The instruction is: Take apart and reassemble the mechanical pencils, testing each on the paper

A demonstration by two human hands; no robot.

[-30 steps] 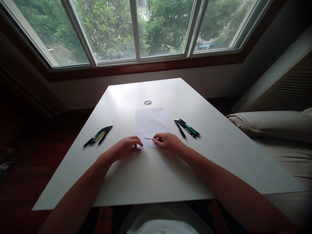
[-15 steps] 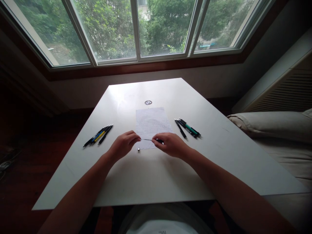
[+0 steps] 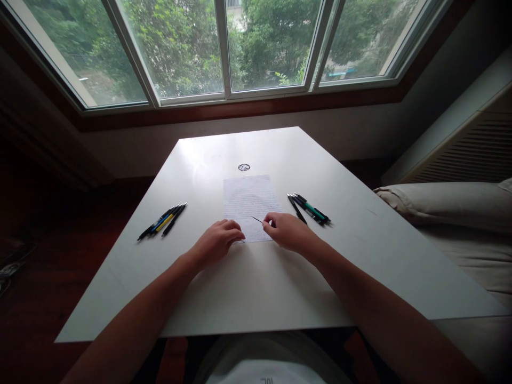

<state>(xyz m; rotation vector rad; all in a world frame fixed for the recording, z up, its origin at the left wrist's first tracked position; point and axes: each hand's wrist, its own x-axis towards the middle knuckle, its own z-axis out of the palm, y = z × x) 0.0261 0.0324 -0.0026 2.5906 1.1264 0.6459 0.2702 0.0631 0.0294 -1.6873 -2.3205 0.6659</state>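
Note:
My right hand [image 3: 288,230] is closed on a dark pen whose thin tip [image 3: 256,218] sticks out up and to the left over a lined sheet of paper [image 3: 250,200]. My left hand [image 3: 219,241] rests with fingers curled down on the table at the sheet's lower left corner. What lies under those fingers is hidden. The two hands sit a short gap apart at the paper's near edge.
A few pens [image 3: 162,221], black, blue and yellow, lie left of the sheet. Another few [image 3: 309,208], black and green, lie right of it. A small round mark [image 3: 244,167] sits beyond the paper on the white table [image 3: 256,298]. A cushion [image 3: 448,200] lies at the right.
The left hand let go of the pen's thin tip and dropped onto the table, covering the small piece that lay by the paper's corner. The right hand swung the pen tip up and away.

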